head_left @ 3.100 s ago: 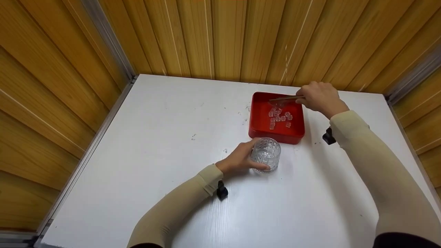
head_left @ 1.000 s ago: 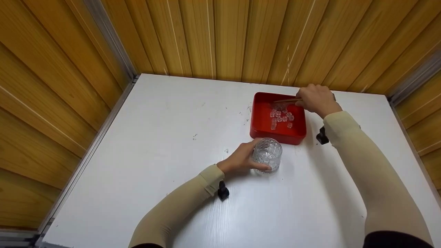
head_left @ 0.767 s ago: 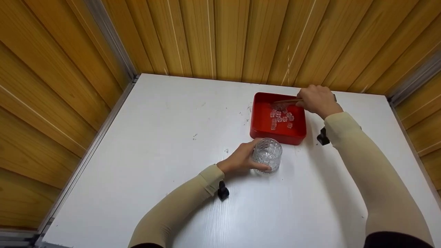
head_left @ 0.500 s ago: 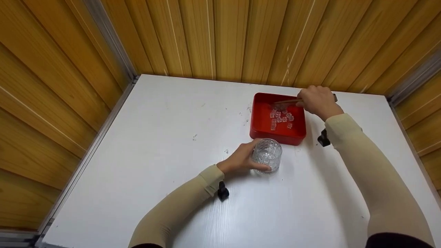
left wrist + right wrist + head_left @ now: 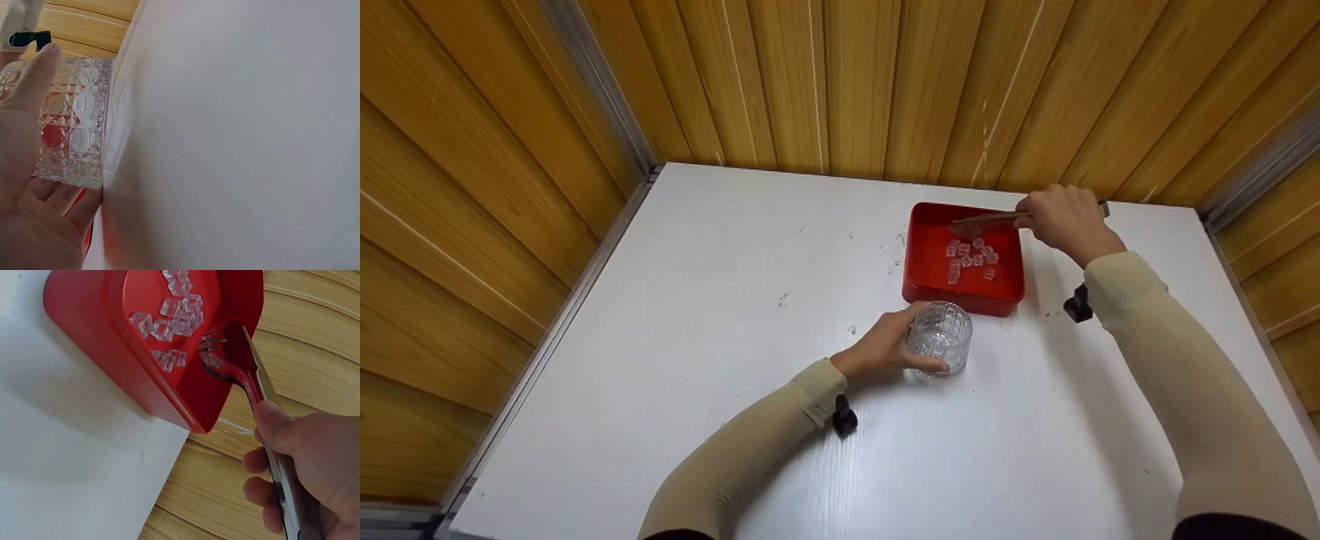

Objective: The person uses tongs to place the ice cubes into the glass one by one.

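My left hand (image 5: 881, 346) grips a clear cut-glass tumbler (image 5: 941, 337) standing upright on the table, thumb on the near side and fingers round the far side. In the left wrist view, the tumbler's (image 5: 79, 121) faceted wall shows beside the thumb. My right hand (image 5: 1061, 217) holds metal tongs (image 5: 255, 388) with fork-like ends, reaching over the back right of a red square tray (image 5: 960, 298). Several clear ice cubes (image 5: 183, 320) lie in the tray. Something clear shows at the tongs' tips; I cannot tell whether it is a cube.
The white table (image 5: 697, 300) meets wood-look panel walls (image 5: 855, 90) at the back and sides. The red tray stands just beyond the tumbler, near the back edge. Small dark scuffs mark the tabletop.
Over the last half second, my right hand has shifted right and the tongs have drawn away from the cube pile. My left hand and the tumbler stay put.
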A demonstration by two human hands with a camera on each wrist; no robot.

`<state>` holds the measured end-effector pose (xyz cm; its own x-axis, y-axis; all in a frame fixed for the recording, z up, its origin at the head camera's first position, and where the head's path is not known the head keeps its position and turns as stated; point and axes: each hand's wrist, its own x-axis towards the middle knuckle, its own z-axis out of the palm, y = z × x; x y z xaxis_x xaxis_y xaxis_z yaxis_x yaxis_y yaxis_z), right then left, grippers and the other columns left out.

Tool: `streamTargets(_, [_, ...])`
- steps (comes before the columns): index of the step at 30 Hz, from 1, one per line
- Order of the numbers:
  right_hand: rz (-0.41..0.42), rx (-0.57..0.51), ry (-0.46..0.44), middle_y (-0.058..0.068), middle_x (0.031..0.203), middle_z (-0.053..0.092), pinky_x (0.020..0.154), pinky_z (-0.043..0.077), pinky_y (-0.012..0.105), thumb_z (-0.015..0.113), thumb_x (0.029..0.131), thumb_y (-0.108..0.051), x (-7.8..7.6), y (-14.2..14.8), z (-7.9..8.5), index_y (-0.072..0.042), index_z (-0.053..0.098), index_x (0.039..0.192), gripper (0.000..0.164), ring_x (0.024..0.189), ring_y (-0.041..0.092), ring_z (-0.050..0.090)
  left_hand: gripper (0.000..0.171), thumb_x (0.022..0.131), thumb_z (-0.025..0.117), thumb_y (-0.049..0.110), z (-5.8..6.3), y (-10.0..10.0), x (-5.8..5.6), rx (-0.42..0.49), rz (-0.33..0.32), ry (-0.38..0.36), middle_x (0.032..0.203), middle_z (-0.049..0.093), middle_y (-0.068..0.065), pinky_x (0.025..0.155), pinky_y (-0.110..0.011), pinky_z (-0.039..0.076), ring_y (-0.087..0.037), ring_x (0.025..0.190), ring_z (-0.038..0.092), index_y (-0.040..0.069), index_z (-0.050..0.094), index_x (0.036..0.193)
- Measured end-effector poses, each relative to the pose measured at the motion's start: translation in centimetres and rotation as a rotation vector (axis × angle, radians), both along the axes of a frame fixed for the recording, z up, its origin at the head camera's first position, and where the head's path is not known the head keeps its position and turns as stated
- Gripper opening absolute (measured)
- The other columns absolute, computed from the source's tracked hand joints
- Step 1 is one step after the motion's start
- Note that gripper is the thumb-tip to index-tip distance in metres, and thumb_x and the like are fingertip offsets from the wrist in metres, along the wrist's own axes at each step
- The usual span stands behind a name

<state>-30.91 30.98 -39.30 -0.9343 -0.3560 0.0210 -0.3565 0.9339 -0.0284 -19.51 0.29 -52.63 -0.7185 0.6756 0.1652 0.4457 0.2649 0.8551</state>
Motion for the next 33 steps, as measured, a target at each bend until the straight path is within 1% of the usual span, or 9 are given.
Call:
streamTargets(6, [-0.020,-0.041,-0.013,0.013,0.087,0.074,0.050,0.041,0.037,0.074,0.096,-0.019,0.7,0.6,0.4,-0.007,0.079,0.112,0.020,0.064,0.028,0.053,0.086,0.078,0.092,0.036,0.0,0.0,0.0,0.000,0.005,-0.017,0.134,0.065,-0.003,0.102,-0.025,0.048,-0.015,0.119,0.061,0.019,0.046,0.149])
streamTargets(13, [-0.014,-0.086,0.005,0.018,0.097,0.075,0.050,0.044,0.035,0.073,0.096,-0.018,1.8,1.3,0.7,-0.008,0.077,0.117,0.023,0.067,0.027,0.055,0.087,0.078,0.092,0.037,0.1,-0.1,0.0,-0.003,0.001,-0.008,0.133,0.065,-0.004,0.102,-0.025,0.048,-0.014,0.119,0.062,0.019,0.045,0.149])
streamTargets(20, [-0.024,-0.089,0.012,0.015,0.092,0.075,0.049,0.042,0.035,0.073,0.097,-0.022,2.8,2.1,1.4,-0.010,0.077,0.119,0.025,0.064,0.026,0.053,0.087,0.078,0.092,0.036,0.1,0.0,0.0,-0.001,-0.001,-0.001,0.133,0.065,-0.004,0.102,-0.026,0.048,-0.014,0.119,0.061,0.019,0.045,0.150])
streamTargets(23, [-0.009,-0.089,0.025,0.015,0.093,0.075,0.048,0.042,0.034,0.074,0.096,-0.021,3.3,2.3,1.5,-0.010,0.077,0.118,0.024,0.062,0.025,0.052,0.088,0.078,0.092,0.036,0.1,0.0,-0.1,-0.001,-0.001,0.001,0.134,0.065,-0.003,0.103,-0.025,0.048,-0.013,0.119,0.061,0.019,0.045,0.150])
streamTargets(27, [0.047,-0.105,0.073,0.013,0.091,0.076,0.048,0.041,0.034,0.077,0.094,-0.018,4.3,2.3,1.5,-0.010,0.079,0.113,0.021,0.061,0.022,0.053,0.089,0.077,0.092,0.037,0.0,0.0,-0.1,-0.005,0.001,0.013,0.134,0.065,-0.003,0.103,-0.025,0.047,-0.013,0.119,0.061,0.020,0.045,0.151])
streamTargets(30, [0.080,-0.114,0.102,0.011,0.090,0.077,0.049,0.041,0.034,0.078,0.093,-0.017,5.0,2.3,1.5,-0.011,0.079,0.111,0.019,0.062,0.021,0.055,0.090,0.076,0.092,0.038,0.1,0.0,-0.1,-0.011,0.004,0.016,0.134,0.065,-0.003,0.103,-0.025,0.047,-0.013,0.120,0.061,0.020,0.045,0.151])
streamTargets(33, [0.089,-0.124,0.111,0.009,0.090,0.077,0.052,0.042,0.033,0.079,0.092,-0.017,5.8,2.2,1.6,-0.011,0.080,0.111,0.020,0.065,0.021,0.056,0.090,0.076,0.092,0.038,0.1,0.0,-0.1,-0.012,0.006,0.010,0.135,0.065,-0.002,0.104,-0.025,0.047,-0.013,0.121,0.061,0.020,0.045,0.151])
